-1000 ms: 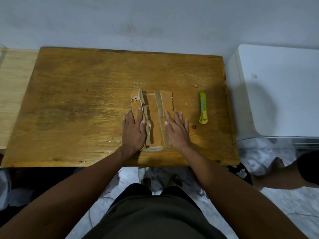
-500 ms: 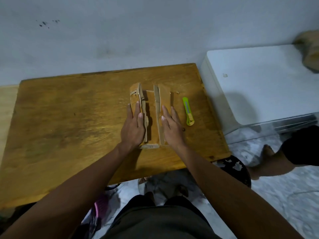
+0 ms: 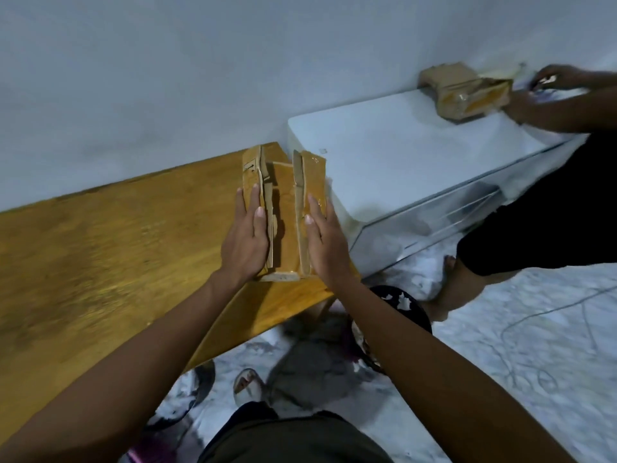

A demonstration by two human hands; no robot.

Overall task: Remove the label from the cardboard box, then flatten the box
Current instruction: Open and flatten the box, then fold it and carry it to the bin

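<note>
The flattened cardboard box (image 3: pixel 285 208) is a brown slab with two raised flap edges running along its length and glossy tape on its right side. It sits at the right end of the wooden table (image 3: pixel 117 235), overlapping the table's edge and the white appliance behind it. My left hand (image 3: pixel 245 238) lies along the box's left side and my right hand (image 3: pixel 325 242) along its right side, fingers straight, with the box held between them. A small printed arrow mark (image 3: pixel 249 167) shows on the far left flap. My thumbs are hidden.
A white appliance (image 3: pixel 400 155) stands right of the table. On its far end another person's hands (image 3: pixel 557 78) handle a second taped cardboard box (image 3: pixel 467 91). That person's leg (image 3: pixel 467 279) and a thin cable (image 3: pixel 534 315) are on the pale floor.
The box has moved with both hands from the middle of the table's front to its right end. My view has swung right, and the green cutter is out of sight.
</note>
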